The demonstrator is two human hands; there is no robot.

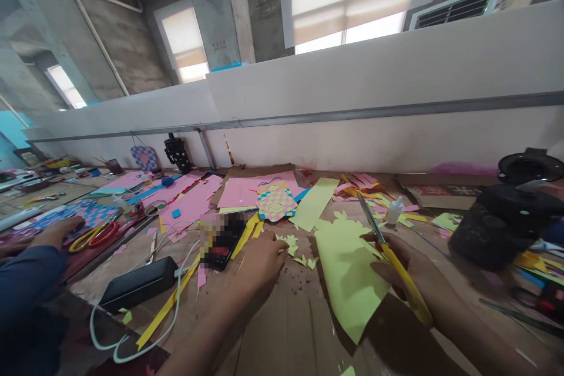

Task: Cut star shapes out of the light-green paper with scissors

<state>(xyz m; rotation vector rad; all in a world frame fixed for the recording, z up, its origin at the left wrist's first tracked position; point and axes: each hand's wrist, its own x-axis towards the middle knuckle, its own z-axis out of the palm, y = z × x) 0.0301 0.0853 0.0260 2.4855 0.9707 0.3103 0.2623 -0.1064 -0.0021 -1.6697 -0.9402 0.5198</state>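
My right hand [408,273] grips yellow-handled scissors [388,252], blades pointing up and away over a yellow-green paper sheet [348,270] with a jagged cut top edge. My left hand [259,261] rests on the brown table, fingers curled at a small yellow-green paper scrap [288,242] among several cut scraps. A woven pink, blue and yellow paper piece [276,201] lies beyond my left hand.
A black power bank [138,288] with a white cable and a phone [222,241] lie at left. Another person's sleeve and hand [55,232] rest near red-yellow scissors [94,235]. Pink sheets, a glue bottle [394,210], a black pot [497,223] and a white partition wall stand behind.
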